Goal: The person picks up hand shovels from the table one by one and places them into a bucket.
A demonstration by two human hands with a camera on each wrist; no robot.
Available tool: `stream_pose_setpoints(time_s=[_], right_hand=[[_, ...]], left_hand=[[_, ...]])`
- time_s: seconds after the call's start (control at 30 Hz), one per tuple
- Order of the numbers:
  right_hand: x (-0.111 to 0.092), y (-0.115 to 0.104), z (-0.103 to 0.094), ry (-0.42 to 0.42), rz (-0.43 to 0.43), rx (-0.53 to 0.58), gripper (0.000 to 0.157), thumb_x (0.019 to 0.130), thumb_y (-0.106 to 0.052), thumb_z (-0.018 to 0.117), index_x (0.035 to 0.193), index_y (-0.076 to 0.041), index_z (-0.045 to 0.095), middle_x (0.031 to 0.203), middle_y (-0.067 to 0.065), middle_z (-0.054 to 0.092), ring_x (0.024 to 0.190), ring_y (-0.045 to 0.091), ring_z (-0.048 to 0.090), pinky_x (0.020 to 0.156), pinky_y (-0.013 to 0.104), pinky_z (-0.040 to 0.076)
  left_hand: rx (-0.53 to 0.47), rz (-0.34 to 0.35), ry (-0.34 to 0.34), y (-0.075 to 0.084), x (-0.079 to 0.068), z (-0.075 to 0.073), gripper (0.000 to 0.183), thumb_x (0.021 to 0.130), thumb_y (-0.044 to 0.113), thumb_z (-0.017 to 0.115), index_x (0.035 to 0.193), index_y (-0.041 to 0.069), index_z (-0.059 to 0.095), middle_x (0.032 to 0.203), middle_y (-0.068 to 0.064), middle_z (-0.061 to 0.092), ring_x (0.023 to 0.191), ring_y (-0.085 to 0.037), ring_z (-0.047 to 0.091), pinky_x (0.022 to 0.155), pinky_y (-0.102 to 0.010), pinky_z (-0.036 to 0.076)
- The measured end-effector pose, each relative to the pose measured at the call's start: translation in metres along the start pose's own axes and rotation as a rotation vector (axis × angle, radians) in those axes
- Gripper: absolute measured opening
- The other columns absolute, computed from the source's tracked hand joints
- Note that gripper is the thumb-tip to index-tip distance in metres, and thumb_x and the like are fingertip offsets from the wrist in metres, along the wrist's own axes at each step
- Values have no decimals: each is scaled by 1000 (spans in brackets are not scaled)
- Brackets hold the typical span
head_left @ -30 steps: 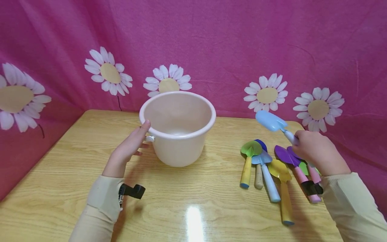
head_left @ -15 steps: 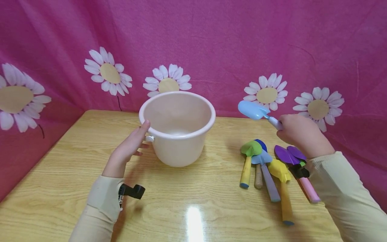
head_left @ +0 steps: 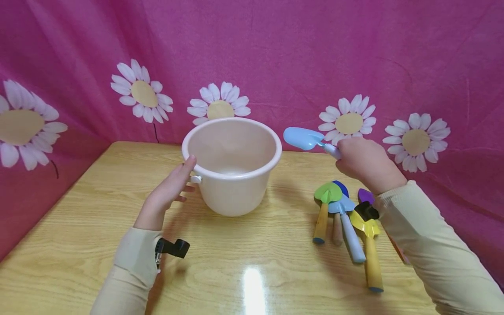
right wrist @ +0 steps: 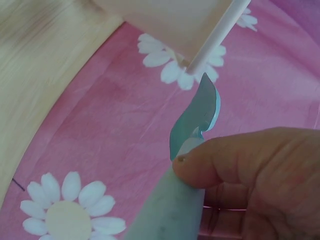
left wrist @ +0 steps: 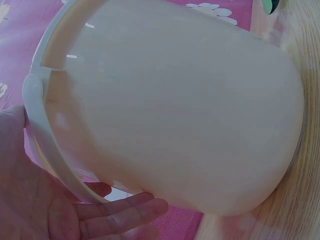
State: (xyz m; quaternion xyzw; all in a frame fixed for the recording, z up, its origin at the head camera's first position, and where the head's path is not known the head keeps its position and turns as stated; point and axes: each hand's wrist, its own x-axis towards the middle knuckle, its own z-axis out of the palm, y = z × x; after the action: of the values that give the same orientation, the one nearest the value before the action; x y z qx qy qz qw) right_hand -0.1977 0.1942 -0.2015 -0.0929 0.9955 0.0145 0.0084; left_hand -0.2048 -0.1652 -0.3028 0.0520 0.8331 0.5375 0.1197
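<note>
Right hand point(head_left: 366, 162) curls tight round the raised blue trowel point(head_left: 301, 138), blade just beside the bucket's point(head_left: 234, 194) rim! The bucket stands between the hands; the left hand point(head_left: 167, 192), fingers loosely extended, rests its thumb on the rim. Early going, it seems: one trowel up, none visible inside, the other trowels point(head_left: 341, 204) lying on the table point(head_left: 220, 271) below the right hand.

We have room down into the bucket point(head_left: 232, 194) and across the table point(head_left: 291, 236) before it. The left hand point(head_left: 167, 190) blocks the left rim, the held blue trowel point(head_left: 301, 138) the right approach, the trowel pile point(head_left: 341, 204) the table's right.
</note>
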Motion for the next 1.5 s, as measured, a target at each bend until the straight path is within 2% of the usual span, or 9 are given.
stream_pose_setpoints(time_s=[0.27,0.43,0.67,0.83,1.17,1.37,1.5], right_hand=[[5,-19,-5,43,-18,-34,10,75,-2,60,82,3,56,66,10,49,58,24,46,46,34,41],[7,-28,-4,49,-32,-70,9,75,-2,60,81,4,57,66,11,51,59,26,47,50,37,43],[9,-36,-2,129,-82,-92,2,73,1,57,73,1,55,61,11,51,56,27,49,47,40,42],[10,-47,-2,173,-106,-108,6,73,3,55,69,-2,54,60,9,50,54,29,50,45,43,41],[16,-66,-5,186,-132,-203,5,77,2,57,77,-1,61,65,9,52,54,22,49,43,37,42],[20,-78,-7,209,-137,-235,7,79,2,58,79,-1,64,67,11,52,56,26,53,45,41,45],[23,-84,-5,231,-152,-233,8,79,3,57,79,0,64,69,12,54,61,28,55,49,42,47]], left_hand=[[-16,0,1,1,1,1,74,91,58,16,140,4,16,132,-26,27,113,-49,36,82,-60,35],[-12,-6,6,0,0,1,75,90,60,16,140,4,16,132,-26,28,113,-48,37,82,-59,35],[-17,-5,7,1,0,1,76,90,60,15,140,3,15,132,-26,28,112,-48,38,81,-59,36],[-10,-7,7,0,1,1,76,90,60,15,140,3,15,132,-26,28,113,-48,38,80,-57,37],[-19,-11,12,-1,1,1,75,90,60,15,141,5,15,132,-25,30,112,-47,40,79,-55,38],[-16,1,14,-1,1,1,78,88,63,16,141,6,16,134,-24,27,113,-48,38,82,-58,36],[-9,6,18,-1,0,1,76,89,62,16,141,6,16,134,-24,28,113,-48,39,80,-57,37]])
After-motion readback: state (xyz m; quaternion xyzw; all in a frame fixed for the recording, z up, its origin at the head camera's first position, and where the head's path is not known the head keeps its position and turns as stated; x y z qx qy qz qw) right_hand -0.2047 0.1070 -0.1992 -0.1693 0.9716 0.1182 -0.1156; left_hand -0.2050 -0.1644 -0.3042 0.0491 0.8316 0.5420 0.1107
